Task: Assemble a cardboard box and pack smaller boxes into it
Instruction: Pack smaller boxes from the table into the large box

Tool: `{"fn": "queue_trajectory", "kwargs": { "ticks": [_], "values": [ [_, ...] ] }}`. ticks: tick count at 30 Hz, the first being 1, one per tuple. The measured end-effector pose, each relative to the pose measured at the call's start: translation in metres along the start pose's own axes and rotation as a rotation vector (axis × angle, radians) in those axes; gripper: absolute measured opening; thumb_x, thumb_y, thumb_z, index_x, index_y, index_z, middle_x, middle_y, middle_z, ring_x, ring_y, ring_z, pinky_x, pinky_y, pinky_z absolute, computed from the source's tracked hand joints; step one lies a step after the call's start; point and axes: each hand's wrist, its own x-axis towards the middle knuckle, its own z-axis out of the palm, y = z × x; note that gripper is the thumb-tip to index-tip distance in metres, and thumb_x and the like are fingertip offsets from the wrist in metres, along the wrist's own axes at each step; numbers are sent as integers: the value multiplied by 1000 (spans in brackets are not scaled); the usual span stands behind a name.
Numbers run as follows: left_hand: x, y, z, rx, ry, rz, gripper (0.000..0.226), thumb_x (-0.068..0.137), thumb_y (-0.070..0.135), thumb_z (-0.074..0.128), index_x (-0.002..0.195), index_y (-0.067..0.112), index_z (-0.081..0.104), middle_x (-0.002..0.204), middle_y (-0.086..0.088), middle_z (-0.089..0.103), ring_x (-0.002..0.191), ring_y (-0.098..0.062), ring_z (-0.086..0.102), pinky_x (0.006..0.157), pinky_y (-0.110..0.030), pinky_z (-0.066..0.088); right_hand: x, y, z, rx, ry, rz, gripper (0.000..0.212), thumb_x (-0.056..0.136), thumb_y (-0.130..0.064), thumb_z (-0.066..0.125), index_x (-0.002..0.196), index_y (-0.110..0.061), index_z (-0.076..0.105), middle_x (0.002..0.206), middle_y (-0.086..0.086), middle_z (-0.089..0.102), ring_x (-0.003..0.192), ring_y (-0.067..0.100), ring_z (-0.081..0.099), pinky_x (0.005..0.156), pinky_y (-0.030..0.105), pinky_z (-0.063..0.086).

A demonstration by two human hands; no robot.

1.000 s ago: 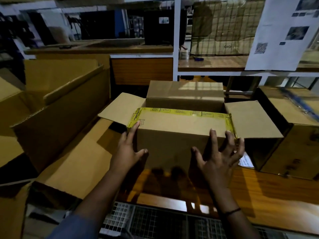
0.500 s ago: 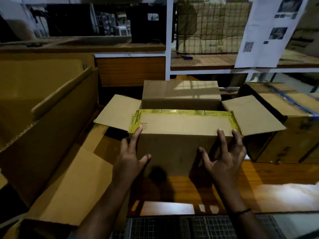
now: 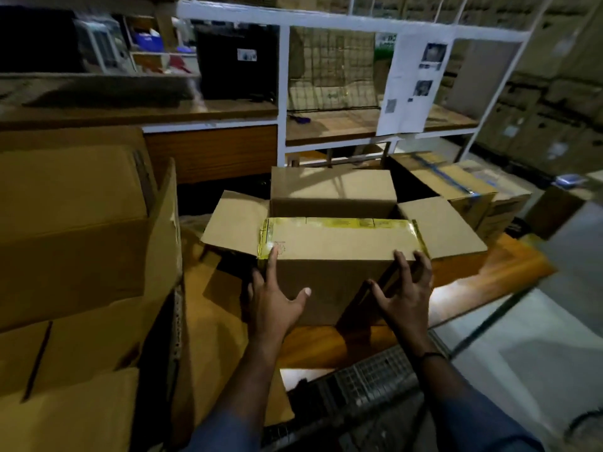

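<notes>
A brown cardboard box (image 3: 329,275) stands on the wooden table (image 3: 496,272) in the middle of the head view. Its near flap, edged with yellow tape (image 3: 339,223), lies folded inward over the opening; the far and both side flaps stand out. My left hand (image 3: 274,298) has its fingers spread, with a fingertip touching the near flap's left corner. My right hand (image 3: 404,295) is spread too, fingertips at the flap's right near edge. Neither hand grips anything. The inside of the box is hidden.
Large open cardboard boxes (image 3: 75,230) fill the left side, with flat cardboard (image 3: 215,337) on the table beside them. Taped boxes (image 3: 456,190) sit at the right rear. A white shelf frame (image 3: 282,93) with a hanging paper sheet (image 3: 414,83) stands behind. A wire grid (image 3: 365,383) runs along the near edge.
Both hands have stayed at the near flap's corners with fingers spread. The camera has tilted up and to the right, so more of the shelf and the floor at the right shows.
</notes>
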Motion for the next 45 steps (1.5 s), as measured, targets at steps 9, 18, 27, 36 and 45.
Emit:
{"fn": "queue_trajectory", "kwargs": {
  "ticks": [9,18,27,36,45],
  "values": [
    [-19,44,-13,-137,6,-22,113,71,68,82,153,65,4,171,-22,5,155,-49,9,115,-69,31,19,-24,-85,-81,90,-89,77,73,-37,92,142,-23,60,154,13,39,134,43,45,106,54,44],
    [-21,167,-83,-148,115,217,108,77,58,83,157,58,11,172,-15,2,157,-44,3,119,-65,28,62,-37,-184,-30,316,-98,77,76,-40,90,143,-20,59,150,16,43,137,41,45,111,49,37],
    [-17,251,-174,27,318,409,109,72,59,86,157,54,19,170,-16,13,153,-47,14,115,-61,36,103,-85,-233,40,431,-138,78,78,-50,86,144,-20,56,146,15,44,132,41,47,107,58,40],
    [-43,251,-255,217,470,442,110,69,64,84,158,49,22,150,-19,44,135,-44,43,101,-51,47,115,-145,-266,165,436,-240,81,77,-48,86,147,-21,54,151,15,40,134,47,43,103,61,43],
    [-73,226,-338,330,662,405,106,68,56,89,155,45,30,144,-16,51,132,-41,47,94,-56,53,114,-220,-267,319,396,-343,82,78,-54,79,150,-25,51,156,13,38,138,46,38,106,59,40]
  ]
}}
